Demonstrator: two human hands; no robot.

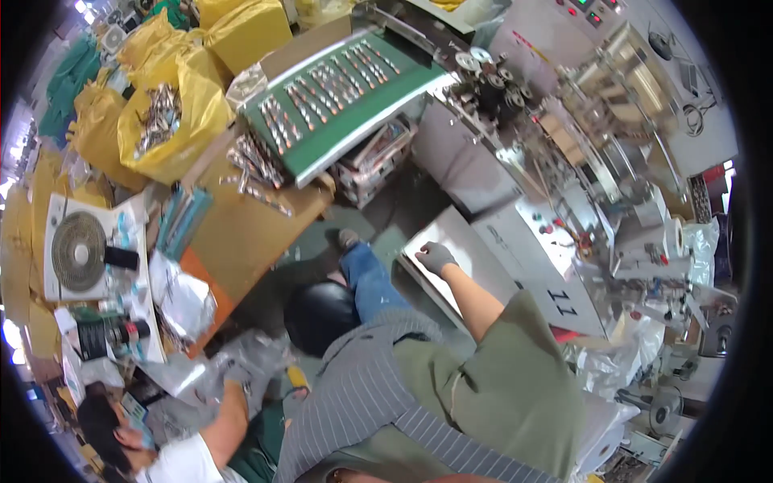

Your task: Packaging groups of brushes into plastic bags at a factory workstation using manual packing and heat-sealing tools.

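My right hand (436,257), in a grey glove with bare fingertips, is over a white tray-like surface (451,225) beside the machine. Its fingers are curled together; whatever they may hold is too small to make out. My left hand does not show in the head view. Ahead of me, a green conveyor belt (354,109) carries rows of slim, shiny wrapped packets (326,84). More such packets (256,161) lie heaped at the belt's end, on a brown tabletop (241,229).
A large machine (596,177) with rollers fills the right side. Yellow bags (181,121), one full of packets, stand at far left near a fan (79,251). A black round stool (322,315) is beside my leg. Another person's arm (228,423) reaches over clear plastic at lower left.
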